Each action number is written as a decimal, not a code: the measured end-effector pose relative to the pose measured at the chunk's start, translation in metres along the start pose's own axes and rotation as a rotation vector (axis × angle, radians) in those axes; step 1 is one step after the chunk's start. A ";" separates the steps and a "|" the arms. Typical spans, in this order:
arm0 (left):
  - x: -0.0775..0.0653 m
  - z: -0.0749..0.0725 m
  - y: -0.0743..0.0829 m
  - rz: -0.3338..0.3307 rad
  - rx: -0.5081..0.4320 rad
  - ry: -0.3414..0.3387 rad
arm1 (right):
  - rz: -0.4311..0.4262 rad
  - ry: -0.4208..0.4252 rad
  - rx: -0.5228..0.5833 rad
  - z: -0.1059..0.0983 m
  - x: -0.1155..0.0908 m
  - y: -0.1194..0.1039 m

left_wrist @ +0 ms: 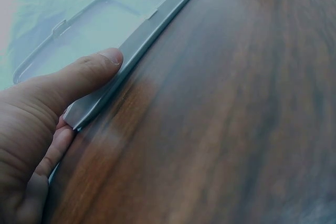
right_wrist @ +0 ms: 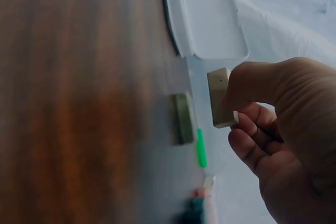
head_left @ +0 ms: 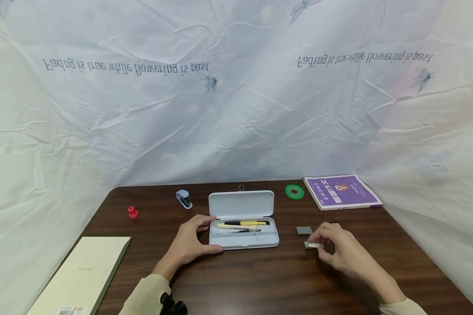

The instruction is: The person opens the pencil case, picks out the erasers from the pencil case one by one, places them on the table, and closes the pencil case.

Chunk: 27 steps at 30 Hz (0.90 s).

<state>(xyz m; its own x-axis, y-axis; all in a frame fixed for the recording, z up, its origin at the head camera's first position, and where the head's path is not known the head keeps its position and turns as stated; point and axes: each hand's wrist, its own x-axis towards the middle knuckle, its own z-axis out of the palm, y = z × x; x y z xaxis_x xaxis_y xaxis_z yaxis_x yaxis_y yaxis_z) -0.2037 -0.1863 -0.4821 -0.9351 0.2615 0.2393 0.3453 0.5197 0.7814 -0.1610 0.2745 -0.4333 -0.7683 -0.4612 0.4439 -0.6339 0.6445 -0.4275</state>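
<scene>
A white pencil case point(head_left: 244, 246) lies with its lid raised and several pens and pencils point(head_left: 242, 226) in its long compartment. My left hand point(head_left: 189, 239) grips the case's left end, thumb on the front edge; the left wrist view shows this thumb point(left_wrist: 97, 69) against the rim. To the right of the case, my right hand point(head_left: 340, 249) pinches a small whitish eraser-like block point(right_wrist: 218, 98) between thumb and fingers. Just beyond that hand a flat grey-green block point(head_left: 304, 230) lies on the table.
Behind the case stand a small stapler point(head_left: 184, 199) and a green tape roll point(head_left: 294, 192). A purple book point(head_left: 343, 191) lies at the back right. At the left are a red knob-shaped piece point(head_left: 132, 212) and a cream notebook point(head_left: 82, 271). A hanging cloth point(head_left: 236, 109) closes off the back.
</scene>
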 end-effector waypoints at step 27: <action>0.001 0.001 -0.001 0.006 -0.012 0.000 | 0.071 -0.156 0.131 0.004 -0.017 0.012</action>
<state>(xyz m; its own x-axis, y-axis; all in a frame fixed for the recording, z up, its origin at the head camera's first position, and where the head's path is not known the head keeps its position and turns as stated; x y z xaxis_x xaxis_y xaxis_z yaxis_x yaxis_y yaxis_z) -0.2047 -0.1864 -0.4833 -0.9330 0.2647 0.2437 0.3498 0.5086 0.7867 -0.1559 0.2873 -0.4491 -0.8094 -0.5130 0.2860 -0.5761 0.5986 -0.5566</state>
